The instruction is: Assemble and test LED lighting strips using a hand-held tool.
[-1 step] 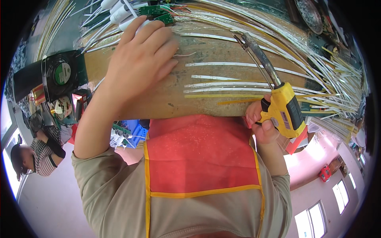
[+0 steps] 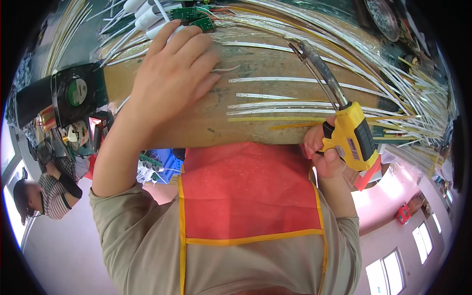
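My left hand [image 2: 172, 73] reaches over the brown work board, its back turned up and its fingers curled. The fingertips are blurred and partly hidden, and a thin pale wire [image 2: 228, 69] pokes out beside the thumb and index finger. White cylinders [image 2: 147, 19] with white cables and small green circuit boards [image 2: 202, 23] lie just beyond this hand. Down at the board's near right edge, my right hand [image 2: 324, 152] is closed around a yellow-and-black soldering gun [image 2: 355, 140]. Its metal barrel and thin feed tube slant up and left above white LED strips [image 2: 275, 104].
Bundles of white and yellow strips [image 2: 408, 98] cover the right side and far edge of the board [image 2: 187, 132]. A black fan [image 2: 77, 92] stands at the left. Beyond it sits another person [image 2: 56, 191]. A blue crate [image 2: 169, 164] is below the board.
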`<state>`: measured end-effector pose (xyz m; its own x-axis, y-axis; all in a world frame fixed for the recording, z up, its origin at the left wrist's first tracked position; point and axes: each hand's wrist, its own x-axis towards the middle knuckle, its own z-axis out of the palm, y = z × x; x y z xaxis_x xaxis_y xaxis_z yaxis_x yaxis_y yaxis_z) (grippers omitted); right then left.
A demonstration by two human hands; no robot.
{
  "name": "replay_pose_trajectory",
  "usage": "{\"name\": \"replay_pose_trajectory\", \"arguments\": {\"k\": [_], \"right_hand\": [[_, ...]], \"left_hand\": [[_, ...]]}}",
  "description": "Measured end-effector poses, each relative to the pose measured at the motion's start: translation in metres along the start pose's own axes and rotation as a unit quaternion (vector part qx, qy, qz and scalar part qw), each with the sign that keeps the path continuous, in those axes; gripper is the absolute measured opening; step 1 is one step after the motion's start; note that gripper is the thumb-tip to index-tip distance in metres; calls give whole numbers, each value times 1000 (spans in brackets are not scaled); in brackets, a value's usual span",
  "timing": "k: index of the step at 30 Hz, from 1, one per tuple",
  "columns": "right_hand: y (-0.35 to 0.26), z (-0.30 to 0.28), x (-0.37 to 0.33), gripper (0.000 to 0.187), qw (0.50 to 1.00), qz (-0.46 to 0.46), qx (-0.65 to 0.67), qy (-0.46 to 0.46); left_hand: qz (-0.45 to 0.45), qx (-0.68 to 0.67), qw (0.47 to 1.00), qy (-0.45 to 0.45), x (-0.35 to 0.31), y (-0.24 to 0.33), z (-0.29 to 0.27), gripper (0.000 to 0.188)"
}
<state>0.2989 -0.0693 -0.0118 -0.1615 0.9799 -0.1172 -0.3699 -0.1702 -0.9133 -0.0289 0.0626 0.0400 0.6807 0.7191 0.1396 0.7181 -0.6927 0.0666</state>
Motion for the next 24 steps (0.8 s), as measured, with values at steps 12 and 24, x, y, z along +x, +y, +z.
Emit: {"name": "replay_pose_trajectory", "arguments": {"k": [12, 24], "right_hand": [[0, 3, -1, 76, 1000, -2, -5, 7], [0, 2, 1, 75, 1000, 2, -10, 2]], "left_hand": [[-43, 14, 999, -1, -16, 14, 4, 31], [-117, -64, 991, 17, -37, 27, 4, 28]]}}
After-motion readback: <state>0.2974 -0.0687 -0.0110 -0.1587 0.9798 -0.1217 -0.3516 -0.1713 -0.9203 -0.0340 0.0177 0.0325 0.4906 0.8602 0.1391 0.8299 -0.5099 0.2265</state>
